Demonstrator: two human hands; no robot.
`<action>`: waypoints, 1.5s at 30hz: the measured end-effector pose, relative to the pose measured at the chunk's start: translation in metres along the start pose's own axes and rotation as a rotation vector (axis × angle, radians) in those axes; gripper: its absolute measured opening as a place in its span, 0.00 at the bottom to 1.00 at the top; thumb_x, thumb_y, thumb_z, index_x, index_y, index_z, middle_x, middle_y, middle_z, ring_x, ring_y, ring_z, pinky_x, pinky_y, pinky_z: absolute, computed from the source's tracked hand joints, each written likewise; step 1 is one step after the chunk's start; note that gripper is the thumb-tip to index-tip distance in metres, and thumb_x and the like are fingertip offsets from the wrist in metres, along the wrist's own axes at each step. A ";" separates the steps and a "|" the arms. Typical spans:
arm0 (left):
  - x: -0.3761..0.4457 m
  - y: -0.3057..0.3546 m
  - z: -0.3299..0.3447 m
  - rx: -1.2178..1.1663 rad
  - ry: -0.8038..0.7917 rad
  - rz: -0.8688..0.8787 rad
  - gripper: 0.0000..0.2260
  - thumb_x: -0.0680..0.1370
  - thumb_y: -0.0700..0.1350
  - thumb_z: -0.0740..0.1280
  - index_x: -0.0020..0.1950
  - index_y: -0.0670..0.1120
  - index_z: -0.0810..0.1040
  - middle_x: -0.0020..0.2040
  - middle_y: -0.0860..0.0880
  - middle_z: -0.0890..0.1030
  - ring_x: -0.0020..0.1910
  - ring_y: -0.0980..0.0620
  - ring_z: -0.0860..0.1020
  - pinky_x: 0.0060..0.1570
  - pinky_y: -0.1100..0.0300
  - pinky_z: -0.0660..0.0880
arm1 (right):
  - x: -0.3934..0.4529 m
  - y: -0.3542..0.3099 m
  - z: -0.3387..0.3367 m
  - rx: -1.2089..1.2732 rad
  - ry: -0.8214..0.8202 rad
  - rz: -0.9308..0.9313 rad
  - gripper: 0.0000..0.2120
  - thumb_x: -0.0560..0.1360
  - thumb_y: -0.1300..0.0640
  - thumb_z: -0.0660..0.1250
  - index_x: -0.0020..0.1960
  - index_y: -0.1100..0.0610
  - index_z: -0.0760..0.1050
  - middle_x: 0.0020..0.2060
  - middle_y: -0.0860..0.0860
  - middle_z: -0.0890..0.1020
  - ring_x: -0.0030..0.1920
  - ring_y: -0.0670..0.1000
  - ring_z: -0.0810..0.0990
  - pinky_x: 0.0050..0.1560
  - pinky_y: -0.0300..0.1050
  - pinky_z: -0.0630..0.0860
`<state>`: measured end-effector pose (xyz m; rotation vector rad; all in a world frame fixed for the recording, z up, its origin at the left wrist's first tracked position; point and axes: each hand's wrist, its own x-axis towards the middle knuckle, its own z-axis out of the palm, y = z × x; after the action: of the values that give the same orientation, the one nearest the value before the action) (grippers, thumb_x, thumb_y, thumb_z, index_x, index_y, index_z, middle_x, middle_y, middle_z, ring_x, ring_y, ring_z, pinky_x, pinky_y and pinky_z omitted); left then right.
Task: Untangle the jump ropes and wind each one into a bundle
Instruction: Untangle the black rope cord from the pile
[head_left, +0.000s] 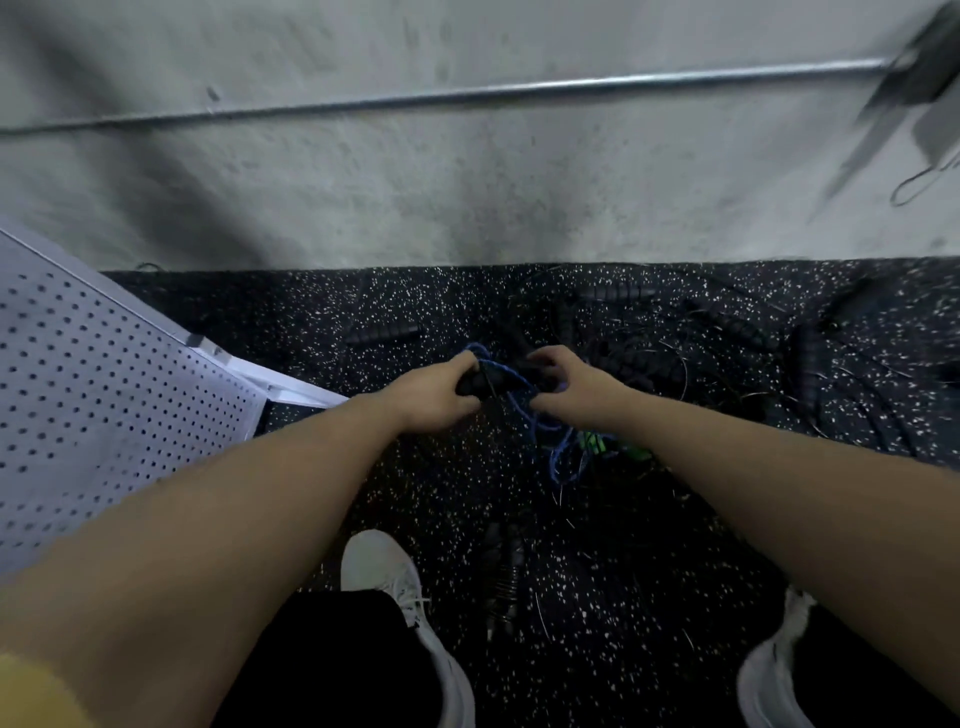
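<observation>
My left hand (434, 392) grips a pair of black ribbed handles (475, 383) with a blue rope (519, 397) looped over them. My right hand (569, 387) pinches the same blue rope just to the right, fingers curled. The blue cord hangs down in loose coils (563, 457) between my arms, beside something bright green (597, 444). A tangle of thin black ropes with several black ribbed handles (644, 364) lies on the speckled floor behind my hands. Another dark bundle (501, 577) lies on the floor between my feet.
A white perforated panel (104, 395) slants in at the left. The grey wall (467, 197) with a metal pipe (467, 96) stands behind the black speckled mat (311, 312). My white shoes (395, 582) (769, 670) are at the bottom. A lone black handle (382, 332) lies left of the pile.
</observation>
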<state>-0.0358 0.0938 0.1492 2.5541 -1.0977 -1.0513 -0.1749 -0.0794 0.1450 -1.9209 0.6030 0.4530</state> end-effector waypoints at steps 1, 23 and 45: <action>-0.008 0.004 -0.008 -0.018 0.018 0.011 0.12 0.82 0.48 0.66 0.63 0.52 0.68 0.47 0.47 0.79 0.41 0.49 0.78 0.37 0.54 0.70 | -0.008 -0.005 -0.001 -0.014 0.011 -0.025 0.30 0.79 0.55 0.67 0.76 0.45 0.58 0.59 0.52 0.74 0.42 0.49 0.79 0.35 0.38 0.72; -0.093 0.117 -0.100 -0.106 0.117 0.179 0.16 0.82 0.44 0.66 0.67 0.53 0.67 0.59 0.49 0.78 0.56 0.48 0.75 0.54 0.56 0.68 | -0.133 -0.086 -0.077 -0.444 0.420 -0.540 0.22 0.82 0.64 0.57 0.74 0.49 0.65 0.67 0.55 0.72 0.61 0.56 0.77 0.63 0.48 0.73; -0.040 0.158 -0.100 -0.648 0.221 0.147 0.15 0.84 0.40 0.62 0.67 0.56 0.75 0.63 0.54 0.80 0.59 0.50 0.80 0.55 0.49 0.81 | -0.119 -0.096 -0.139 0.231 0.533 -0.385 0.12 0.78 0.48 0.70 0.58 0.52 0.74 0.52 0.53 0.82 0.55 0.56 0.82 0.55 0.56 0.82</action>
<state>-0.0784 -0.0034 0.3088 1.9812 -0.7185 -0.8762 -0.2073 -0.1483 0.3366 -1.8734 0.5702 -0.3724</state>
